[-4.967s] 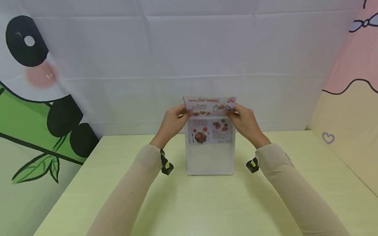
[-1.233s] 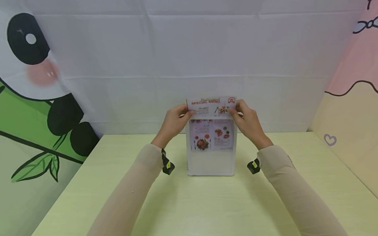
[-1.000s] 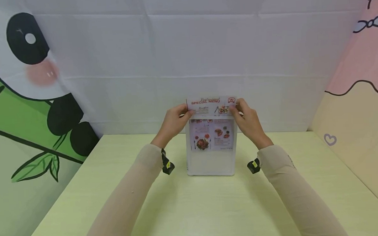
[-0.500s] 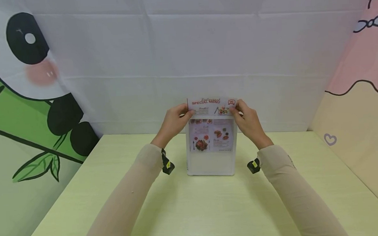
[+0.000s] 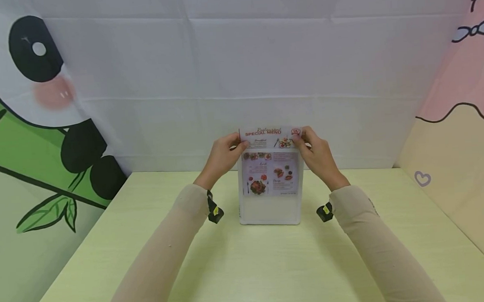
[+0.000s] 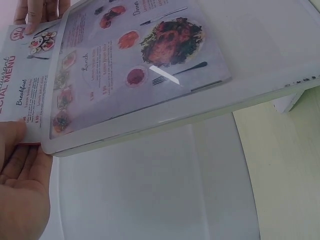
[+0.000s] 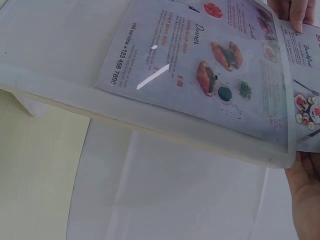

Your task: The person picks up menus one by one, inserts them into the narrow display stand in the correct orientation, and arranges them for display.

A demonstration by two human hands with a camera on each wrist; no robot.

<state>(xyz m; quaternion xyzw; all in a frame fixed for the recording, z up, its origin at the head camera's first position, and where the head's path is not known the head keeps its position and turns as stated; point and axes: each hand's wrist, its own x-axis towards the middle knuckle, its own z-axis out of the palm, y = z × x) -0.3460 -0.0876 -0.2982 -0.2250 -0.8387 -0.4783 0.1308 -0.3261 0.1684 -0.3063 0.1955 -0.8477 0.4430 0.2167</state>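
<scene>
A white frame with a clear front [image 5: 271, 210] stands upright on the table, leaning back a little. Part of a printed restaurant menu [image 5: 284, 174] sits inside it, behind the clear front, while its top strip sticks out above the frame's upper edge. My left hand [image 5: 222, 155] pinches the menu's left edge between thumb and fingers, right at the frame's top corner. On the other side, my right hand [image 5: 319, 157] pinches the right edge the same way. In the left wrist view the menu's lower edge [image 6: 210, 86] lies partway down the frame.
The pale wooden table [image 5: 248, 274] spreads out around the frame. Behind it hangs a white cloth backdrop [image 5: 253, 59], with cartoon-printed panels at left and right. A small foot [image 6: 290, 100] props the frame from behind. Both wrists carry small black cameras [image 5: 215, 211].
The menu has slid further down into the frame since the earliest frame, and a shorter strip now shows above it. Both hands keep their pinch and have barely moved.
</scene>
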